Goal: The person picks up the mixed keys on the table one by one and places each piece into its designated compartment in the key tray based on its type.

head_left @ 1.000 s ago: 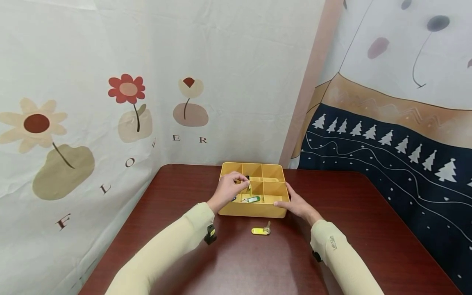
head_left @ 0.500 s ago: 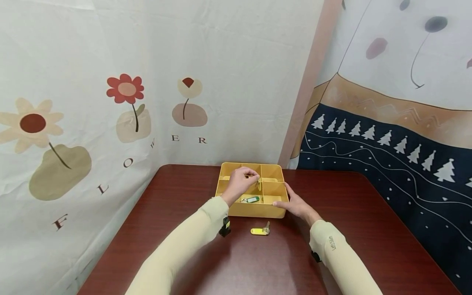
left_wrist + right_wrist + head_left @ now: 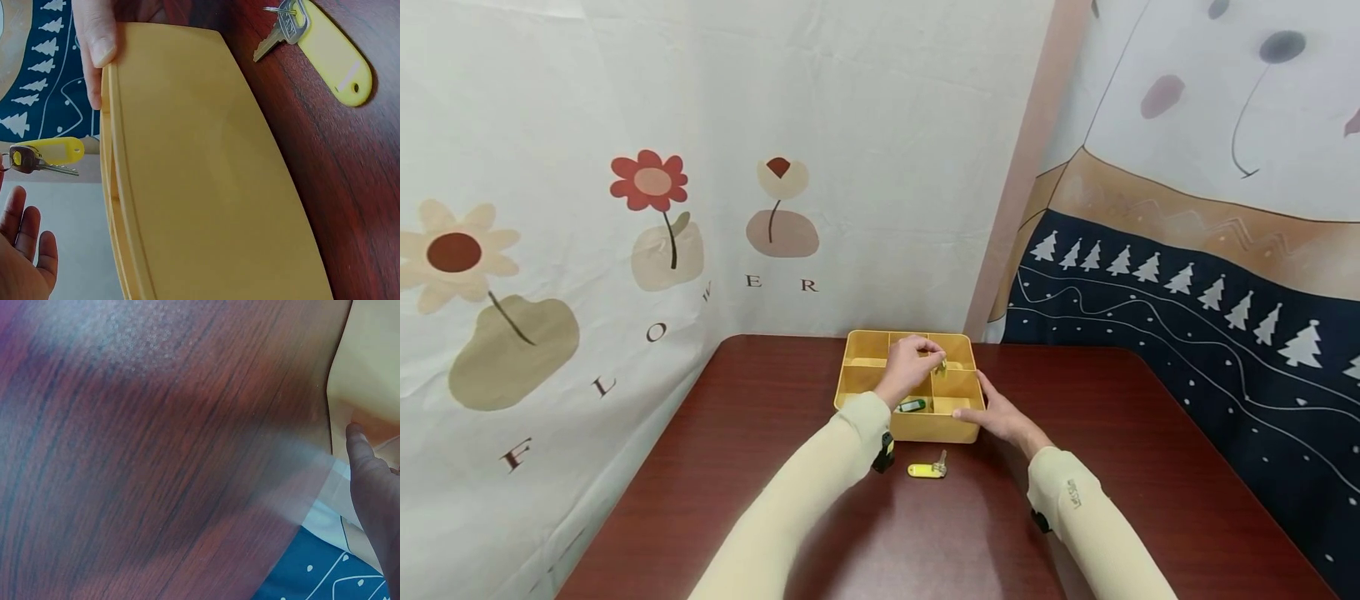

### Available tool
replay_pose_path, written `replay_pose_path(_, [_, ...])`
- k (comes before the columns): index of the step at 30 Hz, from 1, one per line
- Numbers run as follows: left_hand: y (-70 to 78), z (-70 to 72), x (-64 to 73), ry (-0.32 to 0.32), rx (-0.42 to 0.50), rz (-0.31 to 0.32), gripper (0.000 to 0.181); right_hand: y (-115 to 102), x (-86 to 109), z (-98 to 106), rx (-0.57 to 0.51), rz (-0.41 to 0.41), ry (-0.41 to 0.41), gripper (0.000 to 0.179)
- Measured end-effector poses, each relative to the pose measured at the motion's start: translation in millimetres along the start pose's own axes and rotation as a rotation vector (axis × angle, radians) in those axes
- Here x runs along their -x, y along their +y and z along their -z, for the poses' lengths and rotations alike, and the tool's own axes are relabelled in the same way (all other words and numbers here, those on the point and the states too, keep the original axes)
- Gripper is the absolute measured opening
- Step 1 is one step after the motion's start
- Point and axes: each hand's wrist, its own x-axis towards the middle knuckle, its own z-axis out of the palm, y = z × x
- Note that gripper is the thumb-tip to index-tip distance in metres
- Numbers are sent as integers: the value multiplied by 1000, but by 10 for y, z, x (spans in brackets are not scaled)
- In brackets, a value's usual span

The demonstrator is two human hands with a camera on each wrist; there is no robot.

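Observation:
My left hand (image 3: 912,365) is over the yellow compartment box (image 3: 917,429), pinching a key's ring near the left edge of the left wrist view. From it hang a dark-headed key and a yellow key tag (image 3: 53,150), above the rim. In the head view this key (image 3: 942,367) hangs over the right-hand compartments. At the box's front right corner my right hand (image 3: 1003,417) grips the wall, thumb on the front rim and fingers along the right side. A green key tag (image 3: 913,406) lies in the front middle compartment, partly hidden by my left wrist.
A second key with a yellow tag (image 3: 927,471) lies on the dark red table (image 3: 955,533) in front of the box. Printed cloth (image 3: 880,167) hangs close behind the table's far edge. A navy cloth with white trees (image 3: 1187,333) hangs at the right.
My left hand has moved right across the box, carrying the yellow-tagged key from the middle to the right-hand compartments. My right hand stays at the box's corner.

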Motion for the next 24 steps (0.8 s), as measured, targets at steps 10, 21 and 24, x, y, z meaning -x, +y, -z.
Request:
replay_pose_path(10, [18,-188,-22,-40,-12,51,9,3,-8,-4,-18,2,15,99])
replay_pose_path(21, [-7,-201,-30,-52,-25,23,13,-11,-6,-11,-18,6,8,98])
replay_pose_path(24, [-17,-179,-25,-53,-27,22,14,-2,-1,-2,-28,0,10,99])
